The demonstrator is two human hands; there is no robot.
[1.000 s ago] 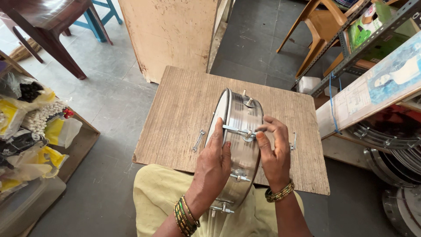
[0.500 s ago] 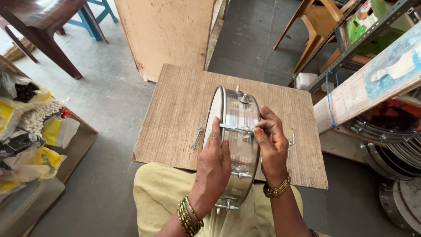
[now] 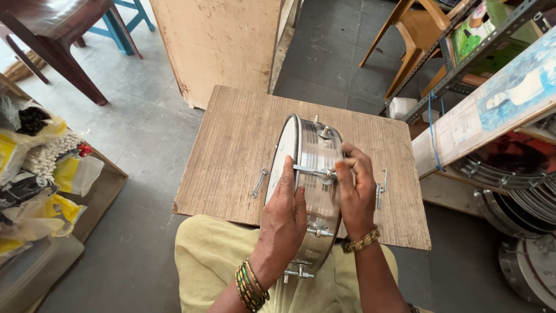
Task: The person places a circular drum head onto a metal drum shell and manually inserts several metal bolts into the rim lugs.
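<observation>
A shallow metal drum (image 3: 315, 152) with a white skin stands on its edge over a wooden board (image 3: 231, 145) on my lap. My left hand (image 3: 285, 214) presses flat against the drum's rim and skin side, steadying it. My right hand (image 3: 354, 188) pinches a tension rod (image 3: 310, 170) that lies across the shell, its fingers closed on the rod's end at a lug. More lugs with bolts (image 3: 317, 232) stick out lower on the shell. A loose metal hook (image 3: 259, 182) lies on the board left of the drum, and another hook (image 3: 380, 188) lies to its right.
Bags of small parts (image 3: 40, 156) fill a crate at the left. A metal shelf rack (image 3: 480, 87) with drum hoops (image 3: 509, 174) stands at the right. Chairs (image 3: 423, 35), a dark stool (image 3: 52, 40) and an upright plywood sheet (image 3: 226, 40) stand beyond the board.
The view has shifted slightly and both hands stay on the drum. My right fingers have worked along the tension rod, which now sits a little lower across the shell.
</observation>
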